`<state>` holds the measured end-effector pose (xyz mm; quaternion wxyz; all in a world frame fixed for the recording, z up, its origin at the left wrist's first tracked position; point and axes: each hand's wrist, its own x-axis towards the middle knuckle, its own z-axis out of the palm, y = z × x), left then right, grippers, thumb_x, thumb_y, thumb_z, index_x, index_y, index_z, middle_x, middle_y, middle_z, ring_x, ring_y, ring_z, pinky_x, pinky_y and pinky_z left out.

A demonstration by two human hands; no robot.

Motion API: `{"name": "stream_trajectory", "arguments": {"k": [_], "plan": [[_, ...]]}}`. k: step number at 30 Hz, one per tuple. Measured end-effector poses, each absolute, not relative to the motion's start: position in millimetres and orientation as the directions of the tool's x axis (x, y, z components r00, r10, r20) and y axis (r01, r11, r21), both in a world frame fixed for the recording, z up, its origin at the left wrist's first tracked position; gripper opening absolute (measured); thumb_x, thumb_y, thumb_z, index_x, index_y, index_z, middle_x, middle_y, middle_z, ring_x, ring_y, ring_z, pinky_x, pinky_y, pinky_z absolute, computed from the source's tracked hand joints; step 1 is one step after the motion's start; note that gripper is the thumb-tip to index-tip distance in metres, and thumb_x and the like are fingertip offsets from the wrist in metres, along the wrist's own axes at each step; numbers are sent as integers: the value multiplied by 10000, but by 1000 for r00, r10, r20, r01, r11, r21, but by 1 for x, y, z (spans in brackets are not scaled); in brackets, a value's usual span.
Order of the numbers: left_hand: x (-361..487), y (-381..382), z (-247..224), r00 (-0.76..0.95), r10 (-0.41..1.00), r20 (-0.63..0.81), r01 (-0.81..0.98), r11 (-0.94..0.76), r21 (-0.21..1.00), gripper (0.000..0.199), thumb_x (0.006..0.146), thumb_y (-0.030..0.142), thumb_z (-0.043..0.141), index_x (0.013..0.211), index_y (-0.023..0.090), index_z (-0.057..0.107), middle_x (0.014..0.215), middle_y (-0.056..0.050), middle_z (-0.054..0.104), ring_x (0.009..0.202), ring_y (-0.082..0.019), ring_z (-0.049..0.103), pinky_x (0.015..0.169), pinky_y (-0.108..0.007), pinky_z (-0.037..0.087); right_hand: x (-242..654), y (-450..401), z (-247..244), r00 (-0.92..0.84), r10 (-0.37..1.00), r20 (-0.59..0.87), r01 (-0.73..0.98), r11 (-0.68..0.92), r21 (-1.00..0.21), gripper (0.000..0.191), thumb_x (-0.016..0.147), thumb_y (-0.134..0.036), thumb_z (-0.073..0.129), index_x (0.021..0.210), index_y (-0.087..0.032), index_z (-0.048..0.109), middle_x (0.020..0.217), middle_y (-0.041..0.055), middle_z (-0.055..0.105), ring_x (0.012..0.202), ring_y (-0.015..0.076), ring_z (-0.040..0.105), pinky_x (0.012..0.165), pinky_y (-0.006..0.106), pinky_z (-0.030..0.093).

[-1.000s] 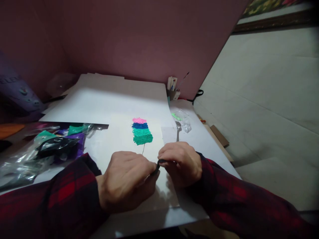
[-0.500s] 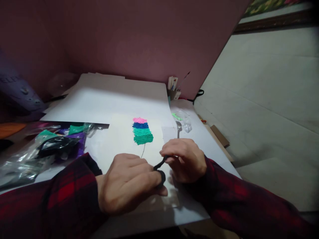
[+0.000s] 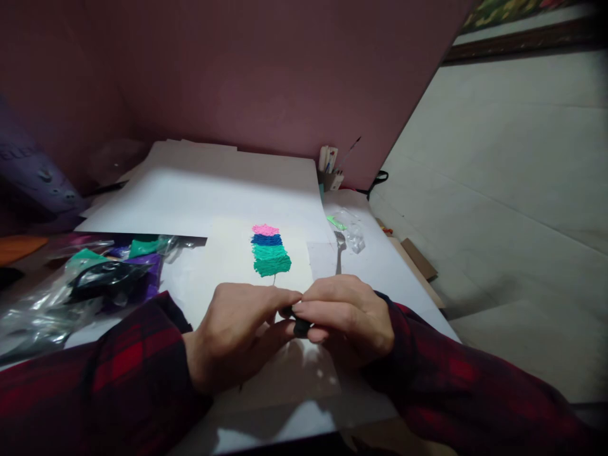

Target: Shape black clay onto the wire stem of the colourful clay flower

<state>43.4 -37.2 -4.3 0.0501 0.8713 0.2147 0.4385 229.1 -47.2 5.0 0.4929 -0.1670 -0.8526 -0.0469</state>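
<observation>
A small lump of black clay (image 3: 301,327) is pinched between the fingertips of my left hand (image 3: 237,332) and my right hand (image 3: 349,315), which touch each other. Both hands are above a cream sheet of paper (image 3: 228,259). On that sheet, just beyond the fingers, lies a textured block (image 3: 270,251) with pink, blue, light green and darker green bands. A thin dark line (image 3: 274,279) runs down from its lower edge and disappears behind my left hand. Parts of the black clay are hidden by the fingers.
Plastic bags of coloured clay (image 3: 109,275) lie at the left. Large white sheets (image 3: 190,183) cover the back. To the right are a fork (image 3: 339,247), a clear wrapper with green clay (image 3: 351,231) and a pen holder (image 3: 329,168). Brown cardboard (image 3: 418,258) stands beyond the table's right edge.
My hands have come together. The black piece was stretched between them as a strip and now shows as a compact lump at the fingertips.
</observation>
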Motion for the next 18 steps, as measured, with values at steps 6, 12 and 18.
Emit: {"name": "stream_trajectory", "arguments": {"k": [6,12,18], "plan": [[42,-35,-12,574,397,716,304,-916,264,144,927,211,465,888,182,600,654,19,681,525,-114,611,496,-234,425,229,-42,2,-438,204,875,312,948,-65,225,897,-354,587,920,-131,571,686,36,672,607,102,641,560,219,540],[45,-36,-8,576,346,740,317,-930,188,160,857,109,448,840,173,594,560,19,615,473,-117,547,464,-244,378,226,-40,-2,-424,257,868,318,940,-123,91,835,-222,629,851,-156,568,647,21,666,581,102,636,541,215,512],[47,-37,-1,539,342,770,374,-916,145,146,837,73,494,774,189,557,516,32,596,427,-110,509,453,-244,357,225,-39,-6,-314,381,870,334,902,-275,134,747,-95,625,806,-185,546,604,-14,626,504,85,574,449,191,442]]}}
